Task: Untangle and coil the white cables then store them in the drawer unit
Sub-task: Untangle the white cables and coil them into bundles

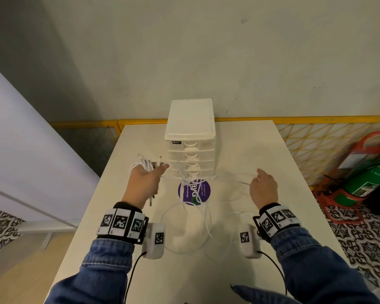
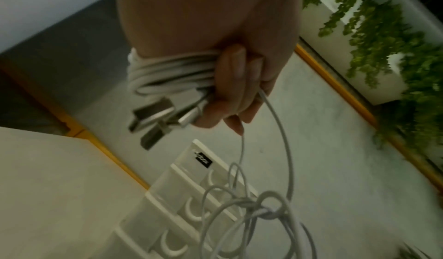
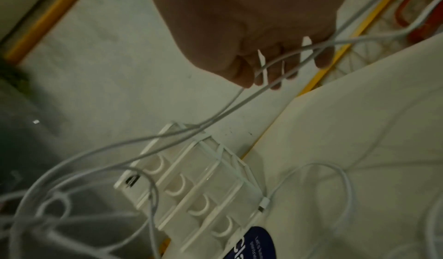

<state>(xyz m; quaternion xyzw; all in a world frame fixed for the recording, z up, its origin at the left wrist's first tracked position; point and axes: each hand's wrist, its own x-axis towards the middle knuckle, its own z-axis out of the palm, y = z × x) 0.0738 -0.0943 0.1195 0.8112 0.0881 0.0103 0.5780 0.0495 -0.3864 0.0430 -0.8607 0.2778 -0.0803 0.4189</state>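
Purple sticker [image 1: 194,192] w/ partial "Let's keep our…"

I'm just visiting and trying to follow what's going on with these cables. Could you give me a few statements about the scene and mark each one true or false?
1. The left hand grips a coiled bundle of white cable. True.
2. One drawer of the drawer unit is pulled open. False: all the drawers that show are pushed in.
3. A knot of tangled cable hangs between the two hands. True.
4. The right hand is empty. False: its fingers hold thin strands of white cable.
5. The round sticker on the table is red. False: it is purple.
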